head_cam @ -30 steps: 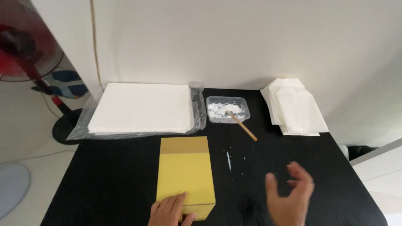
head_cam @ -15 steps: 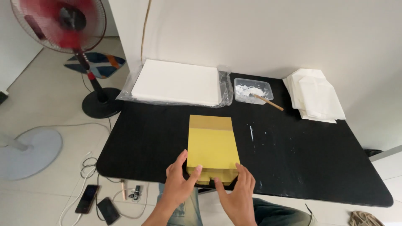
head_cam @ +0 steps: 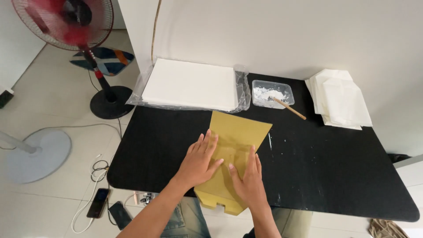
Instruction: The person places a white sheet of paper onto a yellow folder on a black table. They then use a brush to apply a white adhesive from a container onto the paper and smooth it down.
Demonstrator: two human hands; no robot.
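Yellow-brown paper envelope (head_cam: pixel 235 152), flat on a black table (head_cam: pixel 335 172), tilted, its far edge toward the wall and its near end hanging just past the table's front edge. 2 hands rest on it, both open and flat, fingers spread, pressing down rather than clasping anything. Left hand (head_cam: pixel 200 161) lies on the envelope's left half, fingertips pointing toward the far edge. Right hand (head_cam: pixel 249 180) lies just beside it on the lower middle of the envelope, fingers pointing away from the body; the 2 hands are close together but whether they touch cannot be told. Envelope extends beyond both hands at the far end and below them at the near end. Behind it, at the table's far left: 1 stack of white sheets (head_cam: pixel 191 83) in clear plastic wrap. To its right: 1 clear plastic tub (head_cam: pixel 272 93) of white paste with a wooden stick (head_cam: pixel 291 109) leaning out. Far right: 1 pile of white envelopes (head_cam: pixel 341 99). On the floor, left: 1 red standing fan (head_cam: pixel 66 22).
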